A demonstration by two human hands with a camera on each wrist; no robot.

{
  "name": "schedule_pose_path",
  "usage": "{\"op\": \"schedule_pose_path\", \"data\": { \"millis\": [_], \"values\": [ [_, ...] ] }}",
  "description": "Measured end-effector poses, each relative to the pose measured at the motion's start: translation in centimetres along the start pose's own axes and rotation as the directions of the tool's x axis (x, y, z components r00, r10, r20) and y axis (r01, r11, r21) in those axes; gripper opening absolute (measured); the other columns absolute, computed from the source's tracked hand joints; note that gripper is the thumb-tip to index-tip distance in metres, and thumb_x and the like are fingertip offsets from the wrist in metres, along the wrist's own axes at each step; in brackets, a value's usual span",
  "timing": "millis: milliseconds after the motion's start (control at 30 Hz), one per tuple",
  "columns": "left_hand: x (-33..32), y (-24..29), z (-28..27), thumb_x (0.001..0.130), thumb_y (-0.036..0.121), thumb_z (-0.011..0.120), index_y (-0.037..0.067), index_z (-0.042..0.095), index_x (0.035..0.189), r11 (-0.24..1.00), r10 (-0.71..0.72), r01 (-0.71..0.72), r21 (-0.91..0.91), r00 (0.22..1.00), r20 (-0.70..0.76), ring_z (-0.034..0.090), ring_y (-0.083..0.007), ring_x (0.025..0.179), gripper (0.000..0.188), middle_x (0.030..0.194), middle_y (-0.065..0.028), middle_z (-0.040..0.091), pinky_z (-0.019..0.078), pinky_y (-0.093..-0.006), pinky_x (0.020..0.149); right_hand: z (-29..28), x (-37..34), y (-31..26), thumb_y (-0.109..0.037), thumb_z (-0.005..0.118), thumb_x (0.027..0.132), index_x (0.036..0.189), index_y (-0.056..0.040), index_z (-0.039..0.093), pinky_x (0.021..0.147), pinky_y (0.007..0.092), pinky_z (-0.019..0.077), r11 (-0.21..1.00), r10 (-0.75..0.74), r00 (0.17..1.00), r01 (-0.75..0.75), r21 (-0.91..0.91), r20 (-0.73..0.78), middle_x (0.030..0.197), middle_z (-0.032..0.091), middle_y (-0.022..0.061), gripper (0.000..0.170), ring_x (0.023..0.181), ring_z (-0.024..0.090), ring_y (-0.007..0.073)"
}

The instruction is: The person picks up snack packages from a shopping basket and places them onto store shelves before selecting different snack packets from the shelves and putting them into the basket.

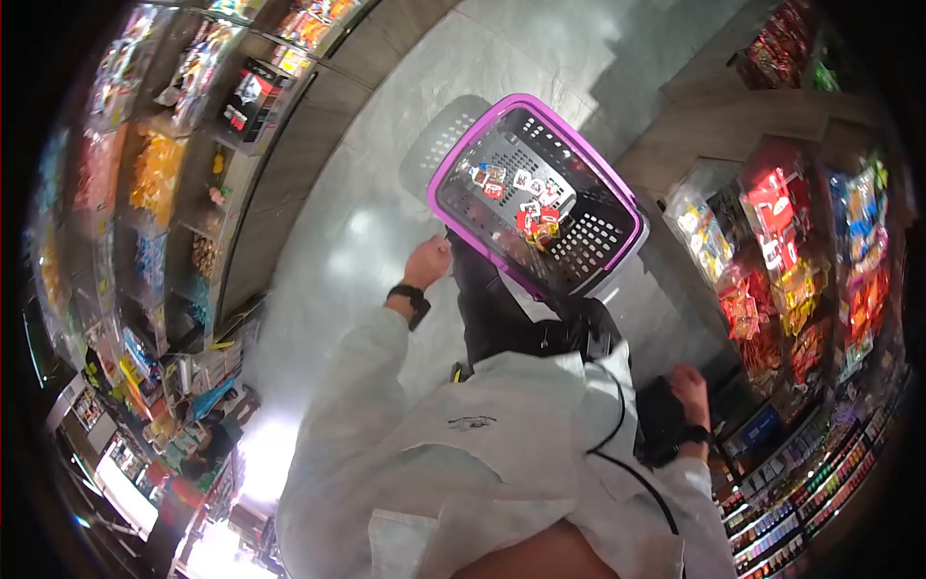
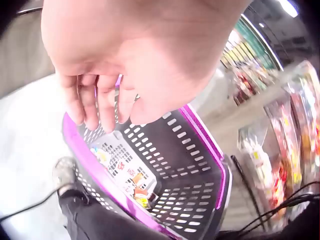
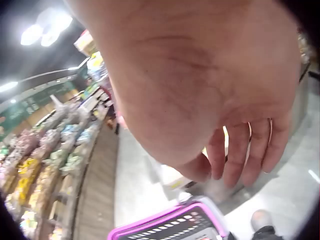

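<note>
A dark basket with a purple rim [image 1: 442, 172] stands in front of the person's legs, with several small red, white and yellow packets [image 1: 540, 220] inside. Just left of its near corner hangs the left hand [image 1: 426, 262], fingers loosely bent and holding nothing. In the left wrist view this hand [image 2: 145, 55] shows above the basket [image 2: 200, 142]. The right hand [image 1: 690, 386] hangs at the person's side, away from the basket; in the right wrist view the hand [image 3: 200, 85] has relaxed fingers with nothing between them, and the basket's purple rim [image 3: 150, 219] shows below.
Shelves of bagged snacks [image 1: 154, 174] run along the left. More hanging packets [image 1: 776, 217] line the right, close to the basket. Grey tiled floor [image 1: 357, 222] lies between them. A black cable [image 1: 627, 463] hangs over the person's pale jacket.
</note>
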State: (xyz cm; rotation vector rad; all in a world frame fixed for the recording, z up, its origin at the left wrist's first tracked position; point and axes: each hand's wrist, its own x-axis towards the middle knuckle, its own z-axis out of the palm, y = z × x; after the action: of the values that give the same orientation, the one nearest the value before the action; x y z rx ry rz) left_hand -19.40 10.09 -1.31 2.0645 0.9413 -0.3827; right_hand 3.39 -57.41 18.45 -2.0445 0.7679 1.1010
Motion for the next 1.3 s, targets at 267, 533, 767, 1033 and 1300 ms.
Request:
{"op": "schedule_pose_path", "data": {
  "millis": [267, 533, 767, 1033, 1300],
  "values": [
    [20.8, 5.6, 5.0, 0.088, 0.021, 0.061, 0.005, 0.065, 0.104, 0.927, 0.289, -0.296, 0.231, 0.955, 0.067, 0.064, -0.0436, 0.104, 0.023, 0.103, -0.0217, 0.069, 0.0509, -0.0521, 0.093, 17.1, 4.3, -33.2, -0.027, 0.055, 0.108, 0.114, -0.0058, 0.064, 0.091, 0.0275, 0.0465, 0.894, -0.441, 0.887, 0.422, 0.147, 0.136, 0.103, 0.060, -0.0017, 0.024, 0.096, 0.058, 0.0106],
    [34.7, -2.6, 24.4, 0.085, 0.040, 0.071, 0.007, 0.046, 0.144, 0.942, -0.303, 0.267, 0.204, 0.938, 0.167, 0.053, -0.0457, 0.129, 0.072, 0.135, -0.0292, 0.057, 0.0426, -0.0466, 0.111, 43.8, 37.0, -31.5, -0.018, 0.053, 0.104, 0.122, -0.0005, 0.061, 0.094, 0.0302, 0.0494, 0.970, -0.129, 0.718, -0.053, 0.239, 0.684, 0.109, 0.065, 0.0047, 0.026, 0.101, 0.062, 0.0166],
    [40.0, -12.9, 32.6, 0.082, 0.037, 0.072, 0.007, 0.013, 0.158, 0.907, -0.324, 0.283, 0.311, 0.942, 0.088, 0.041, -0.0500, 0.138, 0.101, 0.140, -0.0325, 0.047, 0.0416, -0.0543, 0.111, 54.1, 55.3, -17.9, -0.024, 0.075, 0.079, 0.134, -0.0112, 0.058, 0.101, 0.0428, 0.0489, 0.545, -0.459, 0.789, 0.613, -0.572, 0.408, 0.125, 0.062, 0.0196, 0.058, 0.123, 0.055, 0.0372],
    [36.8, -10.1, 38.2, 0.061, 0.032, 0.095, 0.018, 0.013, 0.159, 0.840, -0.445, 0.489, 0.236, 0.869, -0.219, 0.041, -0.0509, 0.130, 0.128, 0.144, -0.0310, 0.033, 0.0459, -0.0529, 0.107, 57.5, 59.1, -14.6, -0.012, 0.060, 0.094, 0.157, -0.0338, 0.039, 0.118, 0.0581, 0.0330, -0.264, -0.707, 0.314, 0.714, -0.649, 0.634, 0.165, 0.030, 0.0079, 0.070, 0.149, 0.033, 0.0378],
    [36.0, -11.2, 40.0, 0.068, 0.020, 0.093, 0.008, 0.035, 0.142, 0.844, -0.497, 0.523, 0.118, 0.846, -0.195, 0.047, -0.0479, 0.124, 0.095, 0.131, -0.0268, 0.043, 0.0494, -0.0510, 0.097, 56.4, 57.6, -13.4, -0.012, 0.066, 0.089, 0.156, -0.0375, 0.038, 0.110, 0.0627, 0.0406, -0.349, -0.463, 0.504, 0.653, -0.672, 0.729, 0.165, 0.029, 0.0028, 0.076, 0.148, 0.033, 0.0352]
  ]
}}
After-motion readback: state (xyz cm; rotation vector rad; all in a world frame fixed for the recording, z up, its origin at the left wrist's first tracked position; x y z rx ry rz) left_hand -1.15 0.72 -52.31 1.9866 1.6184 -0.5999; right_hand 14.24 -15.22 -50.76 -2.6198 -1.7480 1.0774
